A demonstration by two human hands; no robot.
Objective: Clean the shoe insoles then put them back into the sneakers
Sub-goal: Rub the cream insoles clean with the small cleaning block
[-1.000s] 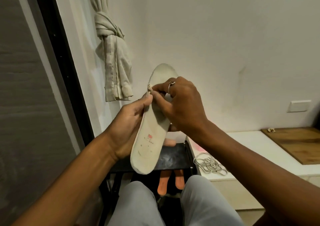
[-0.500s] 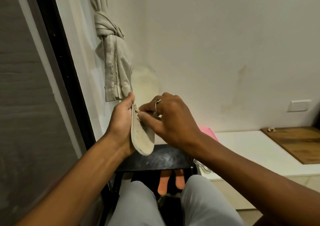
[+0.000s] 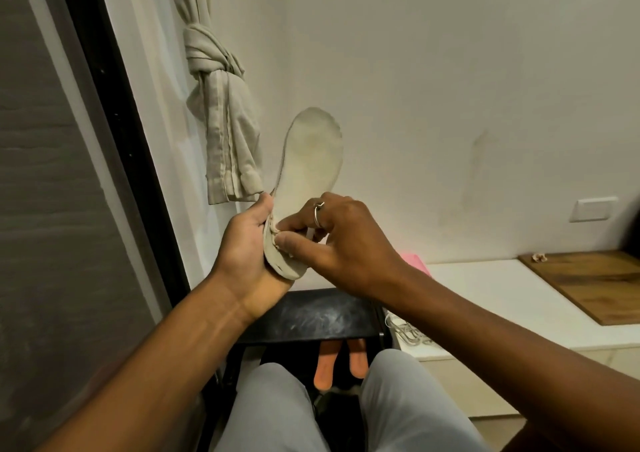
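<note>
Holding item: one pale insole [image 3: 311, 161], raised upright above the black stand [image 3: 311, 313], toe end uppermost against the wall, faintly stained.

Left hand [image 3: 246, 247]: above the stand's left end, wrapped round the insole's lower part, thumb along its left edge, fingers curled behind it and out of sight.

Right hand [image 3: 346, 240]: above the stand's centre, thumb and forefinger pinching the insole's left edge. A small puckered bit sits under the pinch; whether it is cloth or the insole's own lining cannot be told. A ring [image 3: 318, 213] is on one finger.

Hidden or partial: the insole's heel end is covered by both hands. A pink item [image 3: 414, 261], up and right of the stand, is mostly masked by the right wrist. A pale tangle of cord [image 3: 408, 330] just right of the stand is cut off by the right forearm. Two orange strips [image 3: 323, 365] below the stand have their upper ends under its top; their nature is unclear.

Surface: the stand's top is dark, glossy and scuffed with pale smears.

Room: grey-trousered knees [image 3: 270, 410] below the stand; a white ledge [image 3: 485, 296] to its right carrying a wooden board [image 3: 595, 285]; a knotted curtain [image 3: 221, 122] above and left; a wall plate [image 3: 595, 209] far up right.
</note>
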